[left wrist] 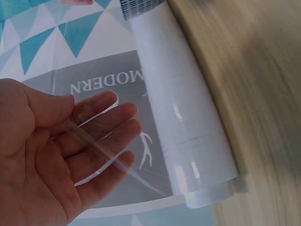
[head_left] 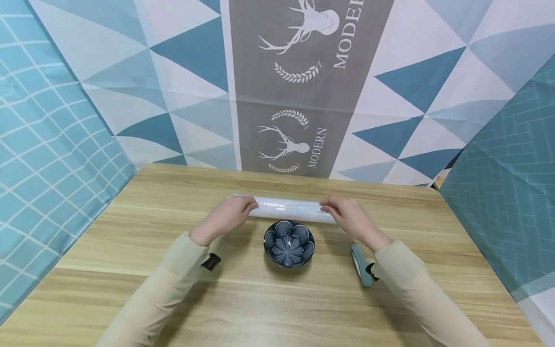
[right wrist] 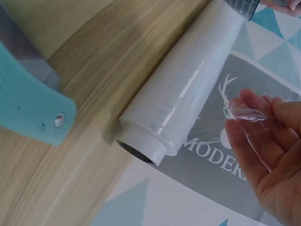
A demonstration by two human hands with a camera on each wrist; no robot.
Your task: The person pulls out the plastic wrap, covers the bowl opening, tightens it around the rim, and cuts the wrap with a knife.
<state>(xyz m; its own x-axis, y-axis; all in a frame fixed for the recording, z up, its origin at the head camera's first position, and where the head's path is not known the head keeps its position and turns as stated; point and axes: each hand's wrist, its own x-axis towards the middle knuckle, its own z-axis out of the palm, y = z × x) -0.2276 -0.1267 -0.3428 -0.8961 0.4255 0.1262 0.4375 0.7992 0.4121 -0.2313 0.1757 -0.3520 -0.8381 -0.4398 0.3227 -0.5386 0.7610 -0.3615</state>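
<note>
A roll of clear plastic wrap (head_left: pixel 288 209) lies crosswise on the table, just behind a dark blue patterned bowl (head_left: pixel 288 251). My left hand (head_left: pixel 230 212) is at the roll's left end; in the left wrist view its thumb and index finger pinch the edge of a thin film (left wrist: pixel 101 146) drawn off the roll. At the right end, my right hand (head_left: pixel 351 217) pinches the film's other corner, bunched film (right wrist: pixel 247 114) showing at its fingertips. The remaining fingers of both hands are loosely bent behind the transparent sheet.
A teal tool with a rivet (right wrist: pixel 37 106), its kind unclear, lies right of the bowl near my right wrist. The wooden table (head_left: pixel 277 308) ends at a patterned cloth backdrop (head_left: pixel 286 96). Blue cloths hang at both sides. Black wrist mounts sit under both sleeves.
</note>
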